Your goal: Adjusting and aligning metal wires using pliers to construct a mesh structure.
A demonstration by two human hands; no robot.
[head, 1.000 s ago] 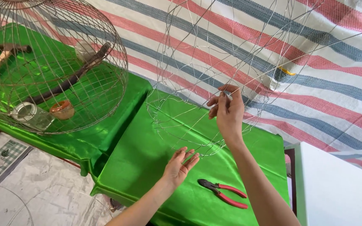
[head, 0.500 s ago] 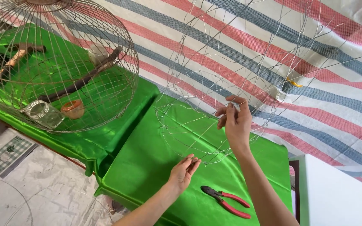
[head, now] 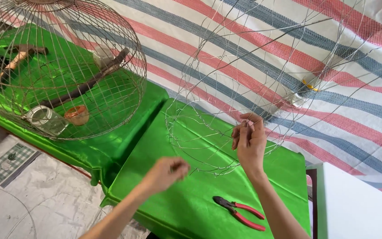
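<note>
A desk (head: 164, 208) draped in green cloth carries red-handled pliers (head: 239, 212) just below the right grip (head: 249, 141). A domed wire cage (head: 63, 66) sits far to the left.

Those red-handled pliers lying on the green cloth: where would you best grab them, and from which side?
Grip the red-handled pliers by the two red handles, coming from above and from the right. They lie flat on the green cloth, dark jaws pointing left, and the handles splay slightly apart toward the right, so fingers could probably close around both. The right hand is the nearer one.

Count from my seat: two wire cages, one finished (head: 63, 66), one unfinished (head: 261, 79); one pliers (head: 238, 212); one jar (head: 46, 120); one orange cup (head: 77, 115); two green-covered tables (head: 191, 208).
</note>
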